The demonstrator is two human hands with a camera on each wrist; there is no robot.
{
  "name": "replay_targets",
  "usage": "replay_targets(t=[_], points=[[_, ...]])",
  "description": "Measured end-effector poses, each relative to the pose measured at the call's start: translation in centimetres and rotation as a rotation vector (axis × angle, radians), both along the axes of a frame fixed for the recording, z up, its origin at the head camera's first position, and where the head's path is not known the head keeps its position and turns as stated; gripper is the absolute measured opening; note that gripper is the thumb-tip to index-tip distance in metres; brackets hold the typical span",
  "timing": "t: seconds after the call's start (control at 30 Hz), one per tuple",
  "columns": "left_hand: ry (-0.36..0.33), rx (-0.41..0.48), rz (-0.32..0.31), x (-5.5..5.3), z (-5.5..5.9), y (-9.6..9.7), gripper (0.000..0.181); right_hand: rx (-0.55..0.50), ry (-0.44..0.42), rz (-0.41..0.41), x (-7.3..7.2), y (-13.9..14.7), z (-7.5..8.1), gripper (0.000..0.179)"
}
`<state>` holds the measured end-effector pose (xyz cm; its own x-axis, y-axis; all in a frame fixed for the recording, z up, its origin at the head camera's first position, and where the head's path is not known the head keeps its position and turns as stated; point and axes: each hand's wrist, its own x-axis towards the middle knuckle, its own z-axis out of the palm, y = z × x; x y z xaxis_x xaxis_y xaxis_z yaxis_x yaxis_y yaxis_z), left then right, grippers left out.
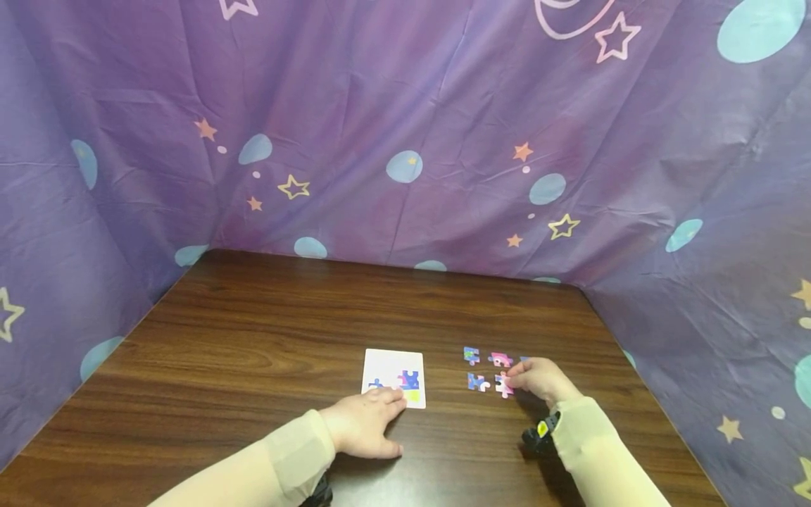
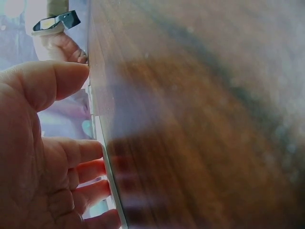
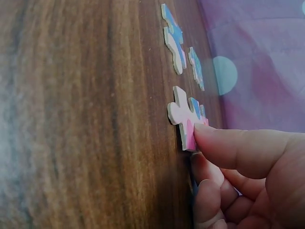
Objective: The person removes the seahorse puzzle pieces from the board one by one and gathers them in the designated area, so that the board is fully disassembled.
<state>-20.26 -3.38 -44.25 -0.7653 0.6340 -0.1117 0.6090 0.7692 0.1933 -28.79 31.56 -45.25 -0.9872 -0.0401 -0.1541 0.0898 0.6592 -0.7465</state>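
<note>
My left hand (image 1: 367,424) rests its fairly straight fingers on the lower edge of a white puzzle board (image 1: 380,361), thumb out to the side. On that board a blue and yellow patch of puzzle (image 1: 410,381) shows, partly under my fingertips. To the right, my right hand (image 1: 543,380) pinches a pink and white jigsaw piece (image 3: 183,114) between thumb and fingers, close over the table. Beside it lie a blue and white piece (image 1: 476,382), a pink piece (image 1: 500,360) and a blue-green piece (image 1: 471,355). A further blue piece is mostly hidden behind my right hand.
Everything lies on a dark brown wooden table (image 1: 266,317). A purple curtain (image 1: 355,204) with stars and blue ovals hangs around its back and sides. A black wrist strap (image 1: 538,435) sits under my right sleeve.
</note>
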Motion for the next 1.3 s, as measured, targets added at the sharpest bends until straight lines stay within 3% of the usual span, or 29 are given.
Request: replay_targets(t=[0.13, 0.23, 0.33, 0.47, 0.67, 0.87, 1.1, 1.3], points=[[-0.001, 0.002, -0.002, 0.0, 0.0, 0.1, 0.076, -0.006, 0.015, -0.016, 0.1, -0.2, 0.2, 0.019], [-0.003, 0.001, -0.001, 0.0, 0.1, 0.0, 0.076, -0.077, 0.041, -0.016, 0.0, -1.0, 0.5, 0.016], [-0.004, 0.0, 0.0, 0.0, 0.1, 0.0, 0.076, -0.189, 0.022, 0.007, -0.2, -2.6, 0.8, 0.014], [-0.008, 0.002, 0.0, 0.1, 0.1, 0.0, 0.076, -0.234, -0.014, 0.055, -0.3, -5.5, 1.1, 0.016], [-0.007, 0.007, -0.002, 0.1, -0.1, 0.1, 0.076, -0.214, 0.045, 0.178, -0.7, -10.2, 0.8, 0.022], [-0.003, 0.009, -0.006, 0.1, -0.3, 0.2, 0.076, -0.242, 0.031, 0.254, -0.9, -14.0, 0.1, 0.025], [0.0, 0.014, -0.012, 0.0, -0.4, 0.2, 0.076, -0.156, 0.031, 0.269, -1.1, -15.5, -1.2, 0.027], [0.007, 0.021, -0.013, -0.2, -0.4, 0.1, 0.077, -0.112, 0.042, 0.294, -0.9, -15.8, -1.0, 0.026]])
